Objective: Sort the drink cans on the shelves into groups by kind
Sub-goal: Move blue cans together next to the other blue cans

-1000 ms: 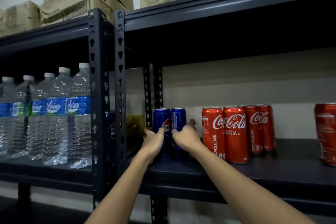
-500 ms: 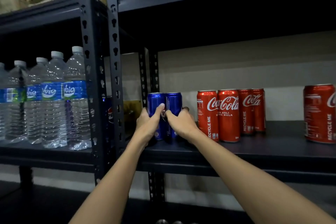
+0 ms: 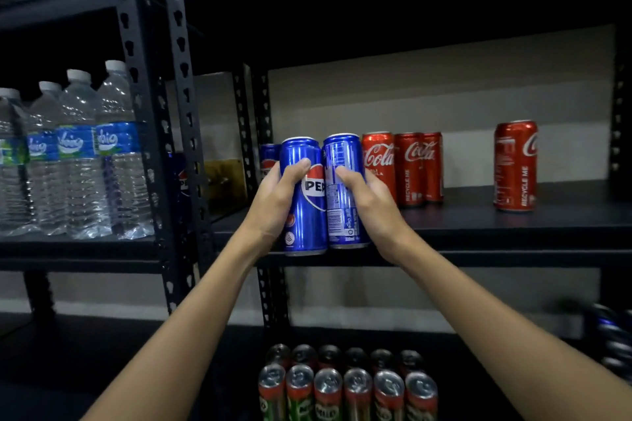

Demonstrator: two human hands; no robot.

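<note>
My left hand grips a blue Pepsi can with its logo facing me. My right hand grips a second blue Pepsi can, label side toward me. The two cans touch side by side at the front edge of the black shelf. Another Pepsi can stands behind them at the shelf's left end. A cluster of red Coca-Cola cans stands just right of my right hand. A single Coca-Cola can stands apart further right.
Water bottles fill the left rack behind black uprights; a Pepsi can shows between them. On the lower shelf stand several Milo cans in rows. Dark cans lie at the lower right edge.
Both hands have pulled the two Pepsi cans forward from the back of the shelf to its front edge. The view has tilted down, revealing the lower shelf's cans.
</note>
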